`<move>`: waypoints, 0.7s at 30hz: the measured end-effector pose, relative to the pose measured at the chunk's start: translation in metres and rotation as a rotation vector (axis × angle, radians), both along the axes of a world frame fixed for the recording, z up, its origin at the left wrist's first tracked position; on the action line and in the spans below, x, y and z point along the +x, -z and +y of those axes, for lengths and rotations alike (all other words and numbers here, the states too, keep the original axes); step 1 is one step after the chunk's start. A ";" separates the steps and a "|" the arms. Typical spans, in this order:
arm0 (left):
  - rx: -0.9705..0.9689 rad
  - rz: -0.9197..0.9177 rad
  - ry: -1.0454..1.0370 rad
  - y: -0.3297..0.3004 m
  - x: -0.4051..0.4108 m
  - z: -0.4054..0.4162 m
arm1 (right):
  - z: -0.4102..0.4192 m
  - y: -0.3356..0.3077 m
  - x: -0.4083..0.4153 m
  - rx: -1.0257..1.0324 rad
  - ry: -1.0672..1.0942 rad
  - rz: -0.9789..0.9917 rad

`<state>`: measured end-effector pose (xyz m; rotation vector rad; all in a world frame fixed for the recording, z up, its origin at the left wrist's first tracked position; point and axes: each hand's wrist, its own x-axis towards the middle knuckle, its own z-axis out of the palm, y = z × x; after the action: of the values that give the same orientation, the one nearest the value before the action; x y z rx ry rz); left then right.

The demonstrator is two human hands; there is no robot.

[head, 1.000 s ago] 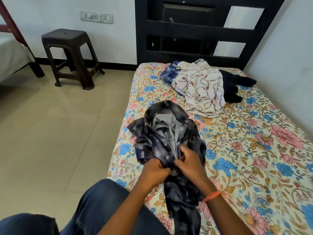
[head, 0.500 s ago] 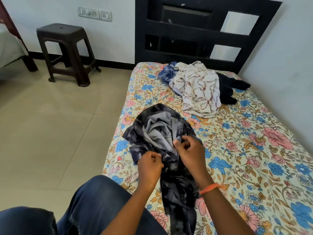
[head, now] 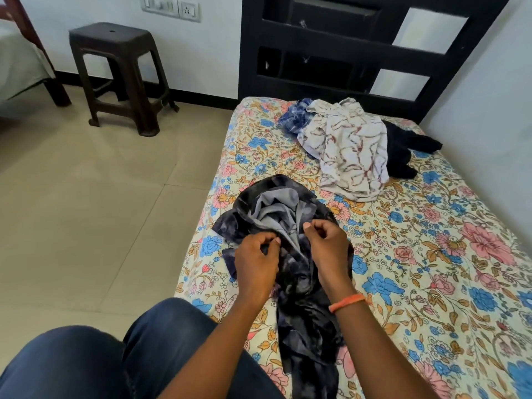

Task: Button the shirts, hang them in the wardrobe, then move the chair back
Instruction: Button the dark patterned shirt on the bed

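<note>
A dark tie-dye shirt (head: 267, 205) with a grey inside lies crumpled lengthwise on the floral bed (head: 431, 254), its collar end away from me. My left hand (head: 256, 263) pinches one front edge of it. My right hand (head: 328, 243), with an orange band on the wrist, pinches the opposite edge a little higher. The hands are a short gap apart over the open front. Near the headboard lie a white patterned shirt (head: 351, 156), a blue checked shirt (head: 295, 118) and a black garment (head: 403, 151) in a loose pile.
A dark plastic stool (head: 121, 73) stands on the tiled floor by the wall at the left. The dark headboard (head: 331, 53) closes the far end of the bed. Another bed's corner (head: 20, 59) shows at far left. My knees in blue jeans (head: 86, 361) are at the bottom.
Both hands have moved up the shirt front toward the collar and drawn slightly apart. The pile by the headboard has not moved.
</note>
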<state>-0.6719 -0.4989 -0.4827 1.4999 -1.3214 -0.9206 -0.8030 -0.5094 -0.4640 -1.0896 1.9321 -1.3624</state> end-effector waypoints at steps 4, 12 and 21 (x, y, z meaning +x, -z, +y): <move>0.108 0.228 0.082 -0.014 0.004 -0.004 | 0.013 0.001 0.013 -0.053 -0.080 0.166; 0.188 0.555 0.125 -0.027 0.022 -0.002 | 0.036 -0.006 0.044 -0.205 -0.119 0.359; -0.044 0.180 0.144 -0.026 0.032 0.011 | 0.065 -0.006 0.068 -0.420 -0.090 0.713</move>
<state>-0.6401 -0.4882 -0.4569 1.2696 -1.3214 -1.0851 -0.7352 -0.4446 -0.4582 -2.0631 2.0513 -1.4952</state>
